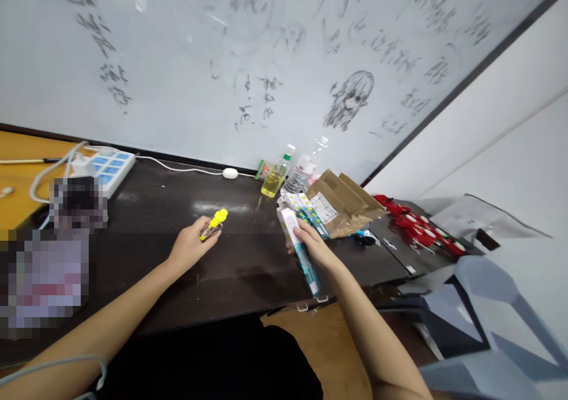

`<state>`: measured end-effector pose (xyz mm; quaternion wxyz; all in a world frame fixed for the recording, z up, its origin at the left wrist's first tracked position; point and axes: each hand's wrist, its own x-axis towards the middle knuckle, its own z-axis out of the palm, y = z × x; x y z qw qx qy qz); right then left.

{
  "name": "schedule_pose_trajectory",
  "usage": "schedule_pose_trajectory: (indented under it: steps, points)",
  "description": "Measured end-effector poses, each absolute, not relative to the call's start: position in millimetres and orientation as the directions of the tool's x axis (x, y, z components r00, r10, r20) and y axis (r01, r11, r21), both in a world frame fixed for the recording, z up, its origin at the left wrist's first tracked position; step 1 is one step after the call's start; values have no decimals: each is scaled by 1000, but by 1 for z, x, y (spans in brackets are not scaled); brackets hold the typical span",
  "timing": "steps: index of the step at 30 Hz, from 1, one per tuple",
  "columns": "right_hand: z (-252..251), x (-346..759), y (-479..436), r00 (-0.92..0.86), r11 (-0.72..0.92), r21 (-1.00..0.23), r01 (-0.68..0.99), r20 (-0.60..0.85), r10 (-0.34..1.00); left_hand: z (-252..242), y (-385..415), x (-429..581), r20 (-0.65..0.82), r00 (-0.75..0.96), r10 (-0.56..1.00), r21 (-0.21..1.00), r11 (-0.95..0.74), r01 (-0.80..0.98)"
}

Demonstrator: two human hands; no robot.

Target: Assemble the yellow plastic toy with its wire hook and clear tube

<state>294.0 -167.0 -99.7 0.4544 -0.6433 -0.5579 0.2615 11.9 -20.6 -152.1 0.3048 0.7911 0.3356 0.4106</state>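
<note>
I had my left hand [189, 247] closed around a small yellow-capped highlighter [213, 223], pinched between thumb and fingers just above the dark tabletop [177, 270]. Its long axis ran on a slant, the yellow cap pointing up and to the right, toward the whiteboard [222, 63], the clear barrel angled back down into my palm.

My right hand [310, 245] gripped a long white and teal carton [299, 249], fingers wrapped over its upper half. That box lay lengthwise from far-left to near-right, its near end reaching the table's front edge and its far end pointing at the bottles. Just beyond it sat more packs of the same teal print [306, 207], touching or nearly touching the one I held.

Between the two hands the tabletop showed only bare dark wood. Behind the packs stood a bottle of yellowish liquid [276, 178] and a clear water bottle [299, 175], close together against the whiteboard. To their right lay opened brown cardboard boxes [344, 202], and farther right a row of red-handled tools [417, 225] on a lower surface. A white power strip [109, 169] sat at the far left, its cord running along the back edge to a small white oval object [230, 173]. Grey plastic stools [488, 305] crowded the near right corner.
</note>
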Motion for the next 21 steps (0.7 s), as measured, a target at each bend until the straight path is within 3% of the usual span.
schedule_pose_trajectory:
  steps: [2,4,8,12,16,21]
  points:
    - [-100,260,-125,45,58,-977,206,68,997,-153,-17,9,473,363,803,770,-577,272]
    - [-101,229,-89,-127,51,-993,110,37,991,-153,-13,6,526,278,804,760,-591,270]
    - [-109,189,-50,-293,124,-947,296,33,955,-152,-8,3,644,160,748,720,-663,205]
    - [-123,178,-48,-239,228,-878,422,135,962,-150,-4,2,527,105,843,833,-537,131]
    - [-134,182,-55,-177,193,-868,457,124,976,-152,-2,6,385,229,894,910,-409,65]
    - [-133,185,-60,-104,237,-785,572,217,971,-154,-5,10,463,245,852,844,-508,171]
